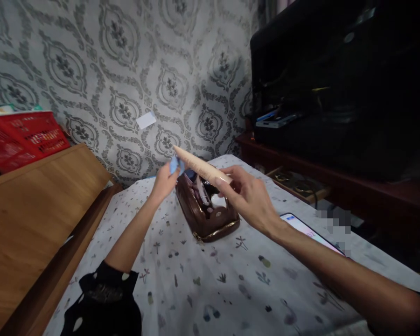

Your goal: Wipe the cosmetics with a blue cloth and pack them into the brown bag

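My right hand [251, 196] grips one end of a beige squeeze tube [200, 166] with small print on it, its flat end pointing to the far left. A light blue cloth [177, 164], slightly blurred, is pinched in my left hand [163, 181] close to that flat end; whether the cloth touches the tube I cannot tell. Beneath both hands an unzipped brown cosmetic bag [189, 205] sits on the bed sheet. Several items lie in the bag, among them a white rounded one [218, 201]; the tube partly covers them.
A phone [311, 232] with a lit screen lies on the patterned sheet [196, 289], partly behind my right forearm. On the left stand a wooden board [38, 205] and a red basket [28, 135]. A large television [336, 93] and an open drawer [297, 184] are at the right.
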`<state>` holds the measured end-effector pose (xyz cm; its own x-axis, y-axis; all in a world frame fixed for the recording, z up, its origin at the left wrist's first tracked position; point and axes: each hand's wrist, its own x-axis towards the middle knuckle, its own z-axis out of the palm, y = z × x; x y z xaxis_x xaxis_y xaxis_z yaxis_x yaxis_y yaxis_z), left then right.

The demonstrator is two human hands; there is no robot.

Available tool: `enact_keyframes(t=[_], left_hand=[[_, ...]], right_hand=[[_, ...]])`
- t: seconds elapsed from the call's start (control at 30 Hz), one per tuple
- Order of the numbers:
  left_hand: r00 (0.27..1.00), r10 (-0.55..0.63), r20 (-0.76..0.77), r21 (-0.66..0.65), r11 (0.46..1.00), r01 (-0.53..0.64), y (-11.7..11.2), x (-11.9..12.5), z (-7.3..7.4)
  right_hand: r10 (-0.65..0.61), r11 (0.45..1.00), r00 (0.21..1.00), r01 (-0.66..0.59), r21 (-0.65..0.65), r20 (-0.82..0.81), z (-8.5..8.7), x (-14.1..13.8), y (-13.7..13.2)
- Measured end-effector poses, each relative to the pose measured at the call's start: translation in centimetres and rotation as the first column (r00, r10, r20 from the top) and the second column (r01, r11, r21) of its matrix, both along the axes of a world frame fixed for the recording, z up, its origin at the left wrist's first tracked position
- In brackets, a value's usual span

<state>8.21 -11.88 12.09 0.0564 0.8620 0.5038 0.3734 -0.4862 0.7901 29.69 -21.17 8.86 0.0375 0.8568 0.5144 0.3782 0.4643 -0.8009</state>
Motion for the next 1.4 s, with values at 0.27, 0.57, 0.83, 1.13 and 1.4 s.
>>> enact_keyframes(t=[0.27, 0.57, 0.83, 1.13, 1.4], left_hand=[[0.560, -0.032, -0.828, 0.018, 0.996, 0.084, 2.6, -0.2, -1.1], [0.444, 0.103, -0.890, 0.121, 0.993, 0.013, 1.5, -0.6, -1.8], [0.458, 0.073, -0.886, 0.102, 0.994, 0.038, 1.4, -0.2, -1.3], [0.346, 0.045, -0.937, 0.051, 0.999, 0.009, 2.7, -0.1, -0.6], [0.481, -0.059, -0.875, -0.018, 0.996, 0.088, 3.7, -1.1, -0.3]], right_hand=[[-0.242, 0.961, 0.794, 0.277, 0.023, 0.558, -0.8, -0.8, 2.7], [-0.216, 0.964, 0.569, 0.252, 0.082, 0.794, -0.7, -2.4, 3.6], [-0.089, 0.988, 0.553, 0.154, 0.004, 0.828, -0.6, -2.5, 3.8], [-0.006, 0.997, 0.517, 0.066, -0.033, 0.856, -0.2, -1.9, 3.6], [0.086, 0.996, 0.558, -0.027, -0.085, 0.826, 0.5, -1.2, 3.7]])
